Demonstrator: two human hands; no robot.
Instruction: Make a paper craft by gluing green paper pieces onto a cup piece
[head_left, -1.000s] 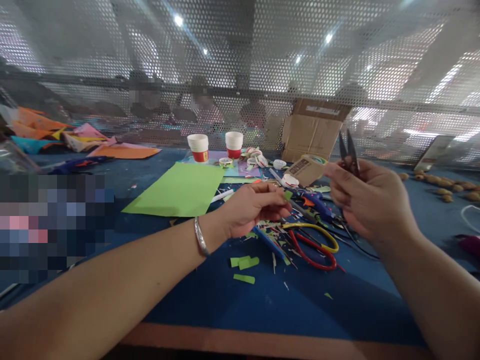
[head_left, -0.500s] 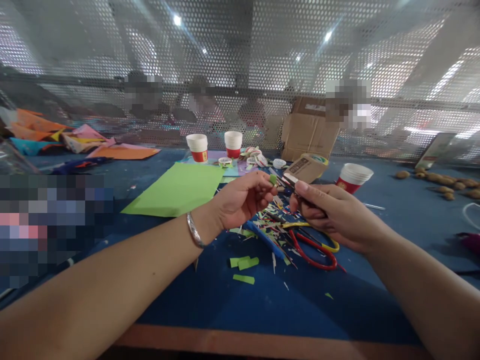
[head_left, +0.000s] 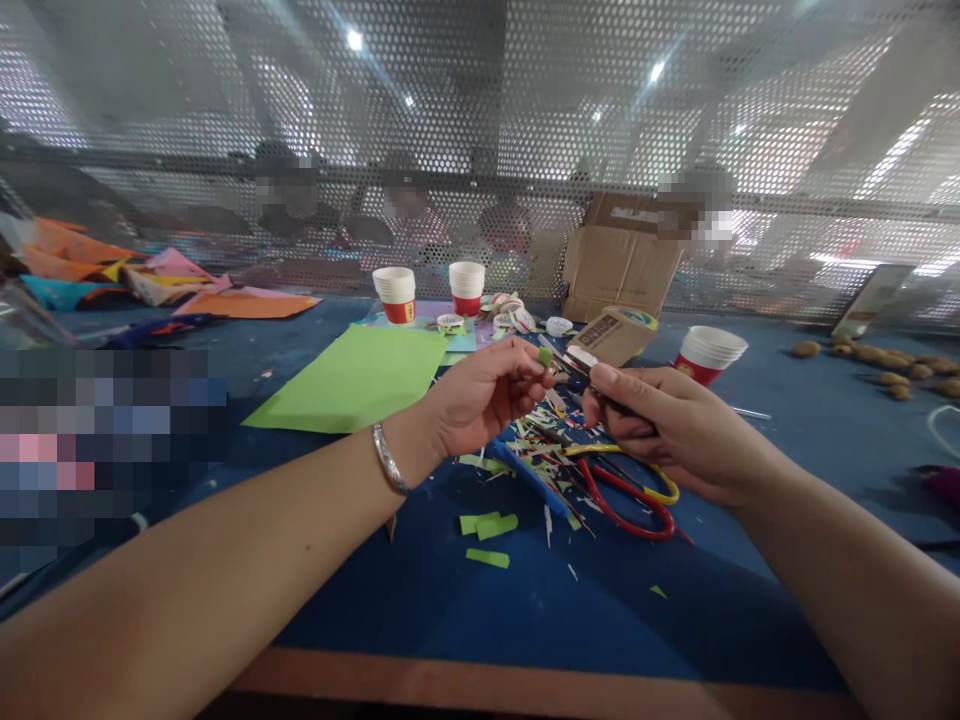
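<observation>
My left hand (head_left: 499, 388) pinches a small piece of green paper (head_left: 546, 357) between thumb and forefinger. Close to its right, my right hand (head_left: 660, 420) is closed round a pair of scissors (head_left: 564, 362), whose blades point toward the green piece; the handles are mostly hidden by the fingers. Below the hands lie red-handled scissors (head_left: 634, 520) and a yellow handle (head_left: 667, 485) among paper scraps (head_left: 536, 450). A blue strip-like object (head_left: 531, 480) lies there too. Nearer to me are several cut green strips (head_left: 487, 558). A green sheet (head_left: 352, 380) rests left of my left hand.
Stacked paper cups (head_left: 394, 295) stand at the back, with another stack (head_left: 709, 352) tilted at right. Behind are a cardboard box (head_left: 619, 265) and a perforated metal screen (head_left: 465, 100). Coloured papers (head_left: 247, 303) lie far left; brown nut-like pieces (head_left: 877, 357) lie far right.
Almost nothing differs. The green piece in my left hand has turned very slightly, and both hands stay in nearly the same place.
</observation>
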